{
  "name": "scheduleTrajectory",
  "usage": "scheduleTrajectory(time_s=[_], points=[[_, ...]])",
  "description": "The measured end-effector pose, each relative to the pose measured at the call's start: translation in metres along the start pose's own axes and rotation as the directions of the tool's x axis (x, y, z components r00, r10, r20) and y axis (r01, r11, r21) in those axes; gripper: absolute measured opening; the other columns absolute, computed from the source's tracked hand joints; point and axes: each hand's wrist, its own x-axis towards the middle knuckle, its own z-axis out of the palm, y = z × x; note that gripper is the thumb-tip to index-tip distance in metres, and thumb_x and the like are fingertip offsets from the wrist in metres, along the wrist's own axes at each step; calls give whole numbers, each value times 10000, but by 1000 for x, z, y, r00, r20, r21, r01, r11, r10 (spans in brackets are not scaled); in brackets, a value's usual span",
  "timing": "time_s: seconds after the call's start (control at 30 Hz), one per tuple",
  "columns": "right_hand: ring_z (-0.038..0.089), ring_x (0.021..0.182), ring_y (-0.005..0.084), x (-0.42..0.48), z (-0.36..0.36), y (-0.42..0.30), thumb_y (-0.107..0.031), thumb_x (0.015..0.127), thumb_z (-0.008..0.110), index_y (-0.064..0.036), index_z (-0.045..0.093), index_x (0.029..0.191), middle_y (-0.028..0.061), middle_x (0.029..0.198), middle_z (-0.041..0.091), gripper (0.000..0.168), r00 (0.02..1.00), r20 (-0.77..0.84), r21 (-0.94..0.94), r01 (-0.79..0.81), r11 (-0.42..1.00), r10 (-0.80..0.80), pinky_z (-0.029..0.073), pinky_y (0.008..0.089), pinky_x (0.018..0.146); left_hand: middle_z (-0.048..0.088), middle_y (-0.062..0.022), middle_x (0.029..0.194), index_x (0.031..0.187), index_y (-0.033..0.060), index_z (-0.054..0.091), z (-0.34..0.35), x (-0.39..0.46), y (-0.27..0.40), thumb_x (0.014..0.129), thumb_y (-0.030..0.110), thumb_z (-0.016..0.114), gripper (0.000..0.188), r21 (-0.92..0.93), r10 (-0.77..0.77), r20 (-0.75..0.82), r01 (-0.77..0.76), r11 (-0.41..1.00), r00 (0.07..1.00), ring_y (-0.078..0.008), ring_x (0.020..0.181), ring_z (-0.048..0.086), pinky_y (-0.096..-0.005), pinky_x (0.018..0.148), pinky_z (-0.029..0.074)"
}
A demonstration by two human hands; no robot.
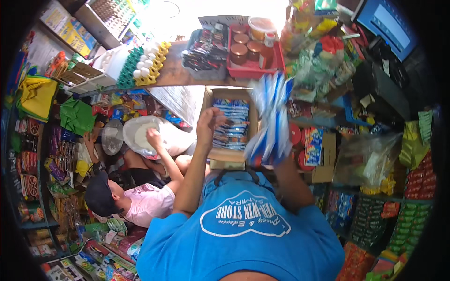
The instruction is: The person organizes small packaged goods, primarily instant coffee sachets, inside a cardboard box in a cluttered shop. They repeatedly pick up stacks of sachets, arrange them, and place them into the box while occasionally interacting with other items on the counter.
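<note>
My right hand, mostly hidden behind them, holds up several blue-and-white plastic sachets (270,123), blurred, just right of an open cardboard box (208,93). Rows of blue sachets (232,123) fill the part of the box that shows. My left hand (211,121) is raised over the box's left side, its fingers apart and partly blurred, with nothing seen in it. Whether its fingertips touch the sachets inside is not plain.
On the left a seated person (140,203) in a cap reaches into a bag of white grains (144,135). Ahead, a wooden counter (175,72) bears egg trays (154,63), a grey basket (207,72) and a red tray of jars (246,73). Stocked shelves (372,198) stand right.
</note>
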Motion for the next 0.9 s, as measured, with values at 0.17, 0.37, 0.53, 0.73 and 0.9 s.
scheduleTrajectory(time_s=[0.17, 0.37, 0.53, 0.73, 0.9], points=[[601, 819, 109, -11, 29, 11, -429, 1013, 473, -69, 571, 1076, 33, 865, 605, 379, 943, -242, -629, 28, 777, -230, 498, 279, 730, 652, -142, 1062, 1181, 2, 550, -8, -1, -6, 1023, 547, 308, 617, -324, -100, 134, 139, 936, 986, -227, 932, 662, -335, 858, 513], [591, 911, 51, -3, 84, 13, -287, 1005, 561, -52, 551, 1186, 35, 1038, 645, 297, 934, -126, -442, 249, 862, -335, 465, 217, 803, 498, -187, 1359, 1439, -29, 283, 24, -33, 36, 785, 864, 345, 1109, -127, 32, 373, 16, 992, 927, -259, 1237, 527, -371, 1036, 412], [646, 934, 230, 22, 49, 19, -243, 886, 721, 11, 471, 1333, 113, 1049, 659, 572, 914, 69, -878, 247, 411, -400, 487, 343, 887, 577, -132, 1250, 1422, -6, 357, 51, -34, 57, 793, 443, 779, 881, 128, -2, 206, -24, 991, 979, -201, 1151, 582, -319, 971, 458], [488, 1252, 257, 1, 4, 15, -288, 716, 866, 15, 356, 1418, 187, 1371, 450, 919, 992, -119, -836, -72, 543, -52, 445, 364, 1002, 682, -106, 999, 1157, 4, 565, 62, -15, 46, 937, 271, 663, 359, -272, 79, -26, -83, 959, 997, -153, 814, 689, -286, 722, 582], [462, 1300, 243, -17, -24, 61, -290, 714, 861, 8, 259, 1467, 150, 1433, 404, 1008, 924, -98, -206, 344, 916, -369, 410, 383, 1060, 585, -122, 1269, 1363, 41, 459, 75, -14, 40, 988, 465, 501, 568, -475, 85, 17, -66, 877, 996, -247, 1121, 611, -406, 971, 500]])
